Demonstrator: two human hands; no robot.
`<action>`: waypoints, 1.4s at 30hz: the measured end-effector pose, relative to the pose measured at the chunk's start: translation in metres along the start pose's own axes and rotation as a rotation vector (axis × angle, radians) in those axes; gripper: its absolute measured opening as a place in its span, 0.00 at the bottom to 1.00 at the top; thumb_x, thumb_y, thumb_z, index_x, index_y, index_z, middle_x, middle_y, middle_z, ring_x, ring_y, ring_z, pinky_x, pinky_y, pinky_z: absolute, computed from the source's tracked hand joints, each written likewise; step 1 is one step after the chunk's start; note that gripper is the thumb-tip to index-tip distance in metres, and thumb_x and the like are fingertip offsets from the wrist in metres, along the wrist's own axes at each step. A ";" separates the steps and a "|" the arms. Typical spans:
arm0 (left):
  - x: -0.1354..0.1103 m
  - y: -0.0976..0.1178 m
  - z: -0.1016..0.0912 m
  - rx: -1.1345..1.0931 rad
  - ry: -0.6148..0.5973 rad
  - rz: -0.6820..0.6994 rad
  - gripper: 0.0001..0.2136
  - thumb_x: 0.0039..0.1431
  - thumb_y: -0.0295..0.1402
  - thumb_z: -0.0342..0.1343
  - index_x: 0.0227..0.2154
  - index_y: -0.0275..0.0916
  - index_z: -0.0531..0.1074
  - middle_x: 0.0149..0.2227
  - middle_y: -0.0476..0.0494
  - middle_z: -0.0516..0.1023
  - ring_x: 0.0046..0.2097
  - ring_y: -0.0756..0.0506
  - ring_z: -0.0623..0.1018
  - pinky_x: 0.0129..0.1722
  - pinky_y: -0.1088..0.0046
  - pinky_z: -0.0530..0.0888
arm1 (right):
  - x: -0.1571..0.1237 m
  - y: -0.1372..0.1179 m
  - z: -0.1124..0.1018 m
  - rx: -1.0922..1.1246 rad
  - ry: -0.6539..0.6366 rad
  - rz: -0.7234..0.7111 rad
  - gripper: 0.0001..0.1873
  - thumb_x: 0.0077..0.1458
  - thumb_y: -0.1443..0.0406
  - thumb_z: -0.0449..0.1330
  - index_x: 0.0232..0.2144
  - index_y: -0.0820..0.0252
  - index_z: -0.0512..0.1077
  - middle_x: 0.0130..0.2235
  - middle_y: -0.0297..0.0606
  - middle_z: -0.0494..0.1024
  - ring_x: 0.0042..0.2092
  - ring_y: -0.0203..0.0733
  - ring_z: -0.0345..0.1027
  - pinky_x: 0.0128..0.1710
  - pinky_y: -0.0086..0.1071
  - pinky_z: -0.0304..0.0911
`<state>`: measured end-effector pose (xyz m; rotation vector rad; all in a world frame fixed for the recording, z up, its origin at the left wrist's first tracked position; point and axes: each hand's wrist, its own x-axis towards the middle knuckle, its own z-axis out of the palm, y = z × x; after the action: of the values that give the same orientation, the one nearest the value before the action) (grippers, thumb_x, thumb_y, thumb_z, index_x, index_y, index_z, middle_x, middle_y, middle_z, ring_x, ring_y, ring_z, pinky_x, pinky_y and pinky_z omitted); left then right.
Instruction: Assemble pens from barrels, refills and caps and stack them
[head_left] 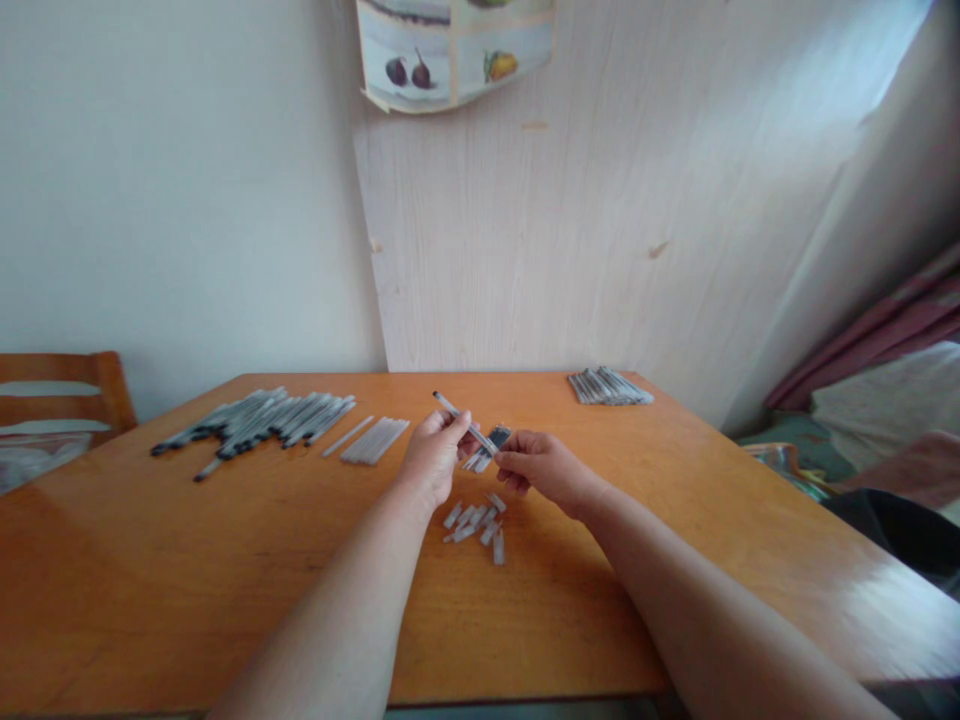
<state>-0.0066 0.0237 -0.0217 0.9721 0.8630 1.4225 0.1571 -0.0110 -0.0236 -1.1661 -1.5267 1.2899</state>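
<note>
My left hand is closed around a slim clear pen with a dark upper end. The pen slants down to the right. At its lower end, the fingers of my right hand are pinched together; whatever small part they cover is hidden. Just behind and between my hands lies a small bunch of thin sticks with dark ends, like pen refills, partly covered. Closer to me on the table is a loose pile of small clear pen caps.
Many dark-ended pens lie heaped on the wooden table at left. Beside them is a row of clear tubes. A flat bundle of pens rests near the far right corner. A chair stands left, a wall behind.
</note>
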 end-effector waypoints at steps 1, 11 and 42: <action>0.000 0.000 0.000 0.008 -0.004 -0.010 0.12 0.48 0.36 0.64 0.30 0.36 0.68 0.29 0.46 0.76 0.30 0.51 0.77 0.31 0.75 0.73 | 0.000 0.000 0.000 0.015 0.003 -0.002 0.08 0.51 0.62 0.60 0.28 0.62 0.67 0.26 0.35 0.74 0.24 0.30 0.64 0.24 0.26 0.60; -0.005 0.003 0.004 0.102 -0.024 -0.025 0.11 0.53 0.37 0.61 0.32 0.37 0.66 0.28 0.43 0.78 0.28 0.49 0.78 0.29 0.75 0.73 | 0.000 -0.004 -0.002 0.029 0.059 -0.063 0.07 0.50 0.63 0.59 0.28 0.62 0.68 0.24 0.32 0.71 0.23 0.29 0.60 0.24 0.25 0.56; -0.011 0.003 0.010 0.024 -0.041 -0.011 0.08 0.55 0.32 0.59 0.33 0.36 0.66 0.29 0.43 0.78 0.28 0.50 0.78 0.29 0.76 0.75 | 0.000 -0.002 -0.005 -0.014 0.108 -0.133 0.06 0.48 0.63 0.59 0.25 0.61 0.68 0.23 0.31 0.70 0.22 0.30 0.59 0.22 0.26 0.55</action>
<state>0.0016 0.0118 -0.0160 1.0103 0.8559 1.3809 0.1612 -0.0102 -0.0211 -1.1055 -1.5096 1.1121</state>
